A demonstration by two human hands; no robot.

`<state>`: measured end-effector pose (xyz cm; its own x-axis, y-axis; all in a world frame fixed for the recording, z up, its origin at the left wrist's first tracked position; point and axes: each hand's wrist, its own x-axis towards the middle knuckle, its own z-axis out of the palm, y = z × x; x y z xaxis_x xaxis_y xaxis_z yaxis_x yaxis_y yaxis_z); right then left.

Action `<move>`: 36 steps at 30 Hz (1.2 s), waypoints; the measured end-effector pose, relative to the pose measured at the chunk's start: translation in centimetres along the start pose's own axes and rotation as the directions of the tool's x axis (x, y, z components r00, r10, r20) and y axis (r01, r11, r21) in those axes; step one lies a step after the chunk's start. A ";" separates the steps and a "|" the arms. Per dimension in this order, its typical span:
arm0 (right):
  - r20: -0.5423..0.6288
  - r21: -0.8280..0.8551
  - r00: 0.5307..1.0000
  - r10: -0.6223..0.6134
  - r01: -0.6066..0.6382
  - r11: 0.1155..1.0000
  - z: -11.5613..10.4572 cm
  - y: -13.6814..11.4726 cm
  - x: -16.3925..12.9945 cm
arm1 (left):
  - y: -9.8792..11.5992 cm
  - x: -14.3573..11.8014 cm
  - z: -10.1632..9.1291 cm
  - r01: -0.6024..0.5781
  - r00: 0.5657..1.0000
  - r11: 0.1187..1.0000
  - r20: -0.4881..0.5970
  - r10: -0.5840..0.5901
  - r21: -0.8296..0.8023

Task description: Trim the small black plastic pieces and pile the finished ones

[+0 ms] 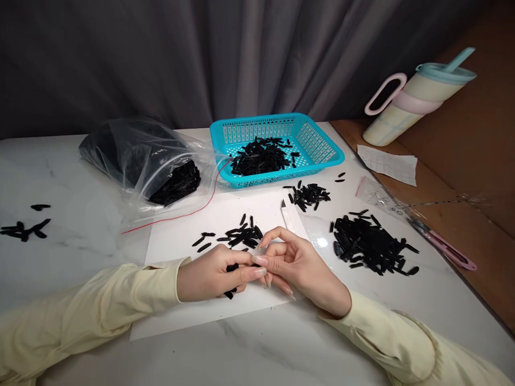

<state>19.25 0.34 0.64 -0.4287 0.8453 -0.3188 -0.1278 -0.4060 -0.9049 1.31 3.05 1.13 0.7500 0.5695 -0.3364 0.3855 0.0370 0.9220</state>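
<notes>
At the lower centre of the frame, a small black strip (230,281) is pinched in the curled left hand (209,276), while the right hand (300,265) touches it with loosely bent fingers. It is judged light, stiff and slippery, best gripped at its ends; it looks glossy, narrow and pointed.

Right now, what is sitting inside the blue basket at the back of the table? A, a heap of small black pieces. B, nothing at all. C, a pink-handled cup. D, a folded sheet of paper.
A: the blue basket holds a heap of small black pieces, while the paper and the cup lie off to its right on the brown surface.
</notes>
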 end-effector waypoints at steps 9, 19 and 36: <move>-0.090 -0.989 0.786 -0.611 0.004 0.150 -3.6 -1.2 -0.2 | 0.3 -0.1 -0.1 0.030 0.999 0.999 -0.026 -0.031 -0.029; 0.111 -0.980 0.930 -0.351 0.044 -0.193 -4.4 -2.0 -0.4 | -0.3 0.0 0.1 -0.089 0.992 0.995 -0.088 0.094 0.051; -0.342 -0.529 0.866 -0.364 0.143 0.837 -3.8 -3.3 -1.1 | -0.7 -0.4 0.5 -0.348 0.893 0.911 -0.217 0.394 0.224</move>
<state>23.54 2.11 2.92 -0.0185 0.9989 -0.0431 0.3047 -0.0355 -0.9518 1.03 2.35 0.48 0.7050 0.7015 0.1047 0.2105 -0.3479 0.9136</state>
